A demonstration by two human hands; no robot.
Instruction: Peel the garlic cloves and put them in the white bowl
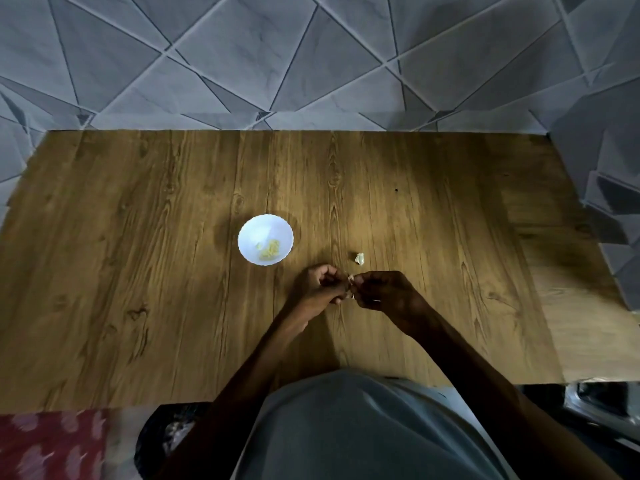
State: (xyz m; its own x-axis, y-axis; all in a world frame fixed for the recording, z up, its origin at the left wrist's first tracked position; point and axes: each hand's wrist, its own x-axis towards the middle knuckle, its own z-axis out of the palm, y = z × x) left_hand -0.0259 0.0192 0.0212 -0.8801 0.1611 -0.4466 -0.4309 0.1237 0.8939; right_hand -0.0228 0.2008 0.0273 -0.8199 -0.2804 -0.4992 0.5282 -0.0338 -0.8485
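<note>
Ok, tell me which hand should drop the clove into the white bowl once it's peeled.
Left, probably. The left hand sits nearer the white bowl, which lies to its left and beyond; the right hand would have to cross over it. Both pinch the clove.

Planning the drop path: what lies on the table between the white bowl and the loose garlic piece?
Nothing: the head view shows only bare wooden table between the white bowl and the loose garlic piece.

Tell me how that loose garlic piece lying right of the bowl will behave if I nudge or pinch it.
The garlic piece looks small and lumpy, so it is probably very light and would skid on the smooth table rather than roll far. Its pale surface suggests papery skin, which may flake or slip under a pinch. It lies apart from the bowl.
</note>
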